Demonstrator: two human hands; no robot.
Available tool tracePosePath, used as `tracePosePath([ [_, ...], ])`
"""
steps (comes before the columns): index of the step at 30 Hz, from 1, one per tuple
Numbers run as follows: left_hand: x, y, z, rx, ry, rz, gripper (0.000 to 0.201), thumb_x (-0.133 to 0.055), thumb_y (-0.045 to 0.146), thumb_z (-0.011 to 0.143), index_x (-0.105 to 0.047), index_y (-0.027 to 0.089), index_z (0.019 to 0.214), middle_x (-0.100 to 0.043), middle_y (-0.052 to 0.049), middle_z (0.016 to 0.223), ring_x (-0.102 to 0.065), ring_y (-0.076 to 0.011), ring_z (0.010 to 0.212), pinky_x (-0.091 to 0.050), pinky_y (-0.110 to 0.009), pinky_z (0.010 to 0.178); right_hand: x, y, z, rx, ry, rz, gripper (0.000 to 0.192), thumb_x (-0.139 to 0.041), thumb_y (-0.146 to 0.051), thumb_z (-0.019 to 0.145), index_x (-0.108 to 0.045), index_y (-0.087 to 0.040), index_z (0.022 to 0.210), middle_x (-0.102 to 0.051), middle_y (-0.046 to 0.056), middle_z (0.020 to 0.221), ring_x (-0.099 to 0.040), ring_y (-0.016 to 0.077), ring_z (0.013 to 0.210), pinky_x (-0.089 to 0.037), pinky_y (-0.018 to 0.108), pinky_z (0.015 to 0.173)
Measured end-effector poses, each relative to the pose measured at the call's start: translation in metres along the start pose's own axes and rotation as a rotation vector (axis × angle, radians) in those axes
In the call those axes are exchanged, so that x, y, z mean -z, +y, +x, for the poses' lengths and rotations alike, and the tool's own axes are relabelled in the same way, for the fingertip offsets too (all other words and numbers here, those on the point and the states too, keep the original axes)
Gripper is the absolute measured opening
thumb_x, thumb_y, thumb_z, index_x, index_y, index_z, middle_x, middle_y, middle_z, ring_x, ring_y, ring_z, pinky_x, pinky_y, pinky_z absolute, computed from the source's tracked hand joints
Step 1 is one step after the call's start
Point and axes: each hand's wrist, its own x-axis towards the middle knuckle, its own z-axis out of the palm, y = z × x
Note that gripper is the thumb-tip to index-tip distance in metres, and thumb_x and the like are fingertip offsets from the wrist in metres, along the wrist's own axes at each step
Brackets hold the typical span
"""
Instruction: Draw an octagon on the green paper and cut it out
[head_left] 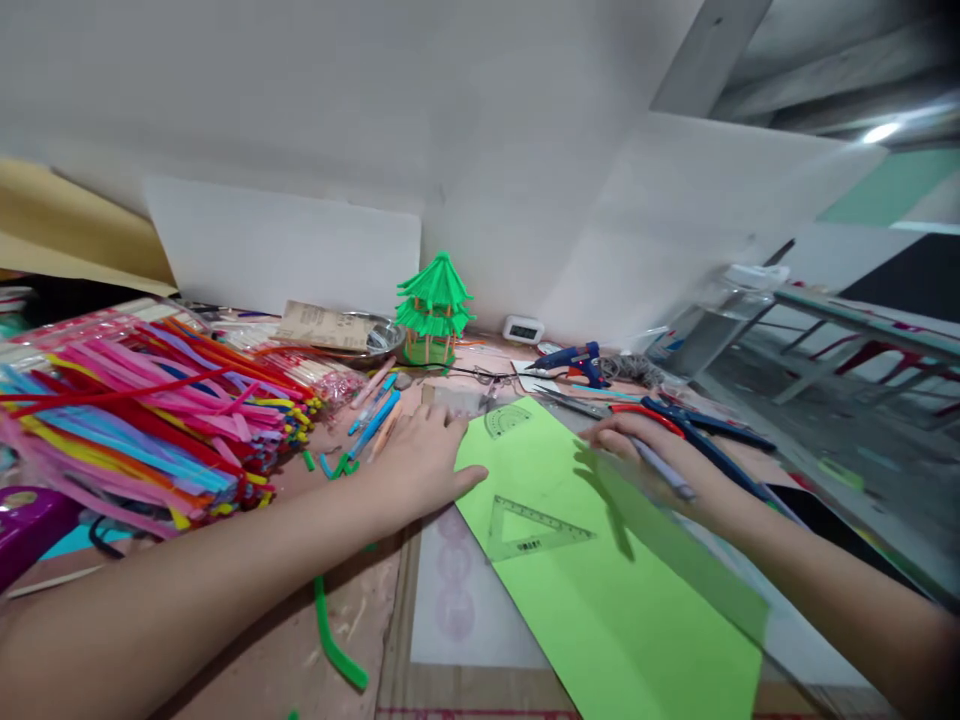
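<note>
A flat sheet of bright green paper [645, 610] lies on the work surface between the two hands, overlapping a white paper printed with pink circles [454, 635]. On it are a clear plastic triangular set square [529, 547] and, near its far end, a clear plastic protractor [508, 422].

The left hand [420, 445] grips nothing visible: its thumb stands apart from the fingers and lies over the sheet's left edge. The right hand [664, 440], at the opposite edge, is closed around a slim grey-purple pen [675, 482], whose back end points toward the wearer.

Beyond the left hand, a round shiny metal bowl [391, 342] is partly covered by a brown paper packet [319, 325]; its contents cannot be made out. To the left lie heaped bundles of multicoloured fuzzy pipe cleaners [150, 410]. Farther back stand a green tiered-roof model tower [436, 300] and a small white digital display [523, 330], with a blue glue gun [566, 358] near the display.
</note>
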Motion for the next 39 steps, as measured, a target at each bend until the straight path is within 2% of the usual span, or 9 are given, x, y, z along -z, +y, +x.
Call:
tracePosePath([
  [4, -0.001, -0.009, 0.004, 0.035, -0.02, -0.108, 0.046, -0.069, 0.044, 0.097, -0.06, 0.019, 0.135, -0.058, -0.013, 0.142, -0.061, -0.031, 0.124, -0.054, -0.055, 0.102, -0.011, 0.009, 0.013, 0.013, -0.034, -0.098, 0.043, -0.083, -0.056, 0.072, -0.057, -0.024, 0.082, -0.064, 0.001, 0.074, -0.058, 0.0218, 0.069, -0.048, 0.037, 0.065],
  [7, 0.001, -0.016, 0.007, 0.059, -0.072, -0.212, 0.042, -0.068, 0.04, 0.099, -0.06, 0.019, 0.134, -0.062, -0.011, 0.136, -0.065, -0.0274, 0.114, -0.058, -0.05, 0.095, -0.021, 0.009, 0.021, 0.018, -0.092, -0.078, 0.043, -0.08, -0.053, 0.076, -0.052, -0.023, 0.087, -0.064, -0.002, 0.078, -0.054, 0.0158, 0.063, -0.046, 0.032, 0.063],
  [10, 0.008, -0.019, 0.011, 0.059, -0.115, -0.323, 0.037, -0.067, 0.038, 0.1, -0.062, 0.019, 0.131, -0.066, -0.01, 0.128, -0.068, -0.025, 0.108, -0.059, -0.047, 0.092, -0.029, 0.002, 0.022, 0.038, -0.133, -0.031, 0.04, -0.077, -0.05, 0.08, -0.049, -0.023, 0.091, -0.069, 0.003, 0.093, -0.062, 0.0181, 0.074, -0.05, 0.034, 0.07],
  [17, 0.01, -0.014, 0.02, 0.107, -0.105, -0.452, 0.043, -0.068, 0.036, 0.099, -0.058, 0.02, 0.138, -0.061, -0.012, 0.137, -0.066, -0.0273, 0.114, -0.059, -0.049, 0.095, -0.043, -0.01, 0.023, 0.102, -0.177, 0.045, 0.037, -0.076, -0.046, 0.084, -0.049, -0.024, 0.094, -0.069, 0.012, 0.122, -0.068, 0.0255, 0.11, -0.054, 0.043, 0.094],
  [26, 0.01, -0.006, -0.002, 0.033, -0.192, -0.358, 0.052, -0.069, 0.036, 0.098, -0.052, 0.022, 0.145, -0.056, -0.013, 0.146, -0.061, -0.0314, 0.125, -0.055, -0.055, 0.102, -0.046, -0.001, 0.036, 0.119, -0.145, -0.092, 0.027, -0.071, -0.037, 0.089, -0.047, -0.025, 0.095, -0.069, 0.006, 0.104, -0.066, 0.0235, 0.097, -0.053, 0.042, 0.093],
  [30, 0.021, 0.001, -0.009, -0.03, -0.271, -0.298, 0.042, -0.071, 0.038, 0.098, -0.061, 0.021, 0.135, -0.068, -0.009, 0.125, -0.069, -0.0239, 0.103, -0.061, -0.046, 0.089, -0.047, -0.005, 0.033, 0.127, -0.153, -0.189, 0.03, -0.072, -0.039, 0.086, -0.046, -0.026, 0.093, -0.067, 0.003, 0.099, -0.063, 0.0234, 0.088, -0.05, 0.041, 0.087],
  [32, 0.023, 0.001, -0.007, -0.041, -0.227, -0.252, 0.034, -0.07, 0.036, 0.098, -0.065, 0.019, 0.127, -0.07, -0.007, 0.117, -0.07, -0.0227, 0.099, -0.06, -0.045, 0.089, -0.044, -0.006, 0.033, 0.128, -0.156, -0.225, 0.032, -0.071, -0.041, 0.085, -0.045, -0.026, 0.095, -0.064, 0.001, 0.092, -0.061, 0.0229, 0.081, -0.049, 0.04, 0.081],
  [35, 0.02, -0.005, 0.0, -0.047, -0.053, -0.173, 0.03, -0.068, 0.034, 0.1, -0.066, 0.019, 0.125, -0.067, -0.009, 0.127, -0.064, -0.028, 0.119, -0.053, -0.054, 0.103, -0.034, -0.009, 0.033, 0.137, -0.193, -0.239, 0.033, -0.069, -0.043, 0.087, -0.043, -0.027, 0.097, -0.06, -0.001, 0.084, -0.058, 0.0221, 0.074, -0.048, 0.037, 0.073],
  [39, 0.006, -0.016, 0.009, -0.125, 0.054, -0.133, 0.032, -0.067, 0.033, 0.1, -0.065, 0.019, 0.129, -0.063, -0.011, 0.136, -0.058, -0.0306, 0.131, -0.046, -0.058, 0.111, -0.012, -0.029, 0.011, 0.213, -0.383, -0.207, 0.036, -0.074, -0.047, 0.086, -0.047, -0.025, 0.095, -0.065, 0.003, 0.096, -0.064, 0.0228, 0.084, -0.052, 0.037, 0.077],
])
